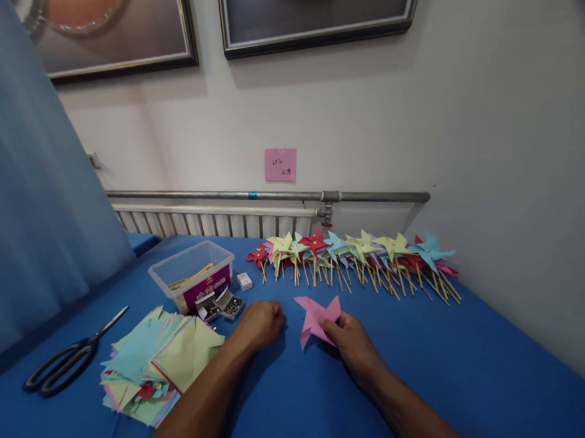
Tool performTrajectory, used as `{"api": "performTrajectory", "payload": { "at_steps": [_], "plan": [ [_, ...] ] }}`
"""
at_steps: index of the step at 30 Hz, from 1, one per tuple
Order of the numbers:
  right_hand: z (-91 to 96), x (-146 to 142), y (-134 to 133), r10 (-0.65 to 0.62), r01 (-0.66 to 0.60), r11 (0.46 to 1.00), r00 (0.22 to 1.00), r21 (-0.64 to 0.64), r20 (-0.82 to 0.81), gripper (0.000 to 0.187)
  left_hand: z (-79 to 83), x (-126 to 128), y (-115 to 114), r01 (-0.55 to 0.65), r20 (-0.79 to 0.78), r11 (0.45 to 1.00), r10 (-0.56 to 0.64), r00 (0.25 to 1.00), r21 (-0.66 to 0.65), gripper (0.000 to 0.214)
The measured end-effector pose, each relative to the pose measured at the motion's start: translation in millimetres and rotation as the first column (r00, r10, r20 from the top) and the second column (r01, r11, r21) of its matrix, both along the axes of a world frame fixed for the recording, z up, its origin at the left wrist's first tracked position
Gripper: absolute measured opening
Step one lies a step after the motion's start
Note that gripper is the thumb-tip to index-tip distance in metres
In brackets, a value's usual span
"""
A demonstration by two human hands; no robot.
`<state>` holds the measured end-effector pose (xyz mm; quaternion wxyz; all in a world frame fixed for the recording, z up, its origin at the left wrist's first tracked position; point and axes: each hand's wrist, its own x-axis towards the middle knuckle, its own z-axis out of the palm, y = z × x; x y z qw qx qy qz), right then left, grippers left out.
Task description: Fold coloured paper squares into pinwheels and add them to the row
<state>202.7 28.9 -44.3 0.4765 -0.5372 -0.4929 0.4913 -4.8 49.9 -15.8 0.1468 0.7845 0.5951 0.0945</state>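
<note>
My right hand pinches a pink paper pinwheel near its centre, thumb on top, its four-bladed shape folded and without a visible stick. To its left, just above the blue cloth, my left hand is closed with its fingers curled under. Whatever those fingers hold, if anything, is hidden. Close behind the left hand lie small open boxes of metal pushpins. Beside my left forearm is a loose pile of coloured paper squares in blue, yellow, pink and other colours.
A clear plastic tub holds thin wooden sticks, with a small white box beside it. Finished pinwheels on sticks lie in a row along the wall. Black-handled scissors lie at left. A radiator and pipe stand behind the table.
</note>
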Motion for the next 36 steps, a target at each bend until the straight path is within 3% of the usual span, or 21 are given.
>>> {"api": "performTrajectory", "payload": {
  "at_steps": [3,10,21,27,36],
  "plan": [
    [-4.5,1,4,-0.008,0.008,1.000,1.000,-0.003,-0.009,0.034,-3.4,6,0,-0.046,0.060,0.999,0.046,0.997,-0.007,0.023],
    [-8.1,1,5,-0.007,0.007,1.000,1.000,0.007,-0.028,0.033,-3.2,14,-5,-0.131,-0.012,0.991,0.131,0.991,0.000,0.025],
    [-8.6,2,5,0.005,-0.005,1.000,1.000,0.007,-0.012,0.034,2.0,-1,0,0.008,0.050,0.997,-0.004,0.999,-0.083,0.022],
    [-6.2,1,4,0.011,-0.011,1.000,1.000,0.002,-0.020,0.032,-1.1,-6,5,-0.014,0.118,0.997,0.023,0.993,-0.078,0.021],
    [-1.8,0,2,-0.008,0.008,1.000,1.000,-0.007,0.005,0.030,-0.8,-4,4,-0.033,0.078,0.995,0.041,0.996,-0.099,0.016]
  ]
}}
